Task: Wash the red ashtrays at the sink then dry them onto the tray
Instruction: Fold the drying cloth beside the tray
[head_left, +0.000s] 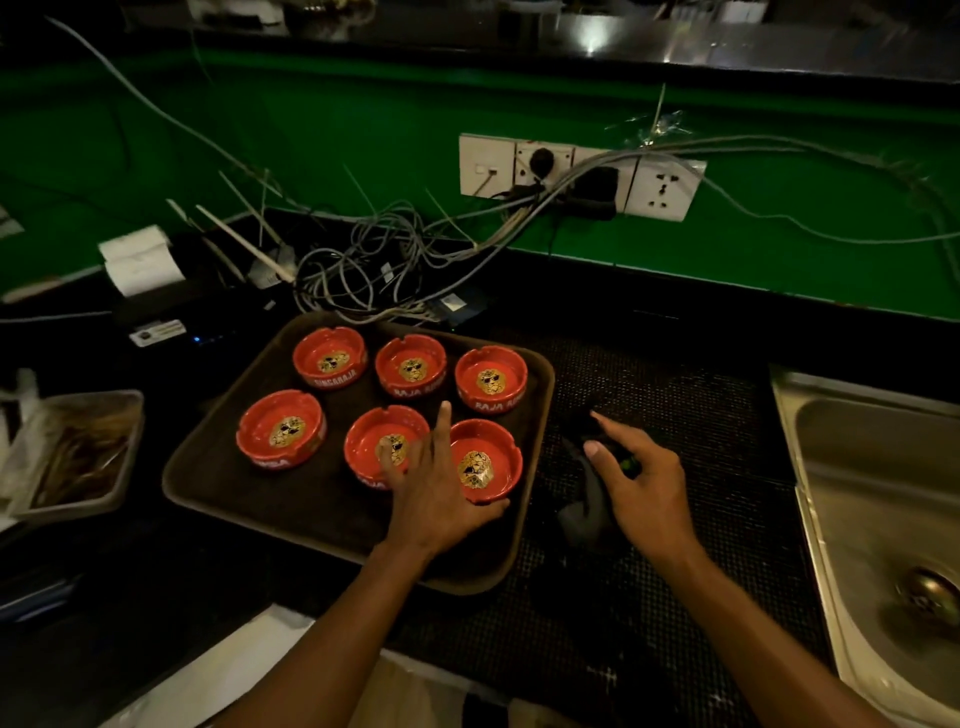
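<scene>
Resting upright, mouths up, six round red ashtrays (410, 366) sit in two rows on a brown tray (208, 483); left hand (434, 499) spread open over the front pair, right hand (641, 486) loosely open above a dark cloth (584, 512) on the bench (675, 395).

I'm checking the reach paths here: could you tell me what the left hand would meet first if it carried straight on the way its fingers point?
The left hand points up and away across the tray. Its index finger aims between two back-row ashtrays, likeliest meeting the back middle ashtray first; height is unclear.
</scene>
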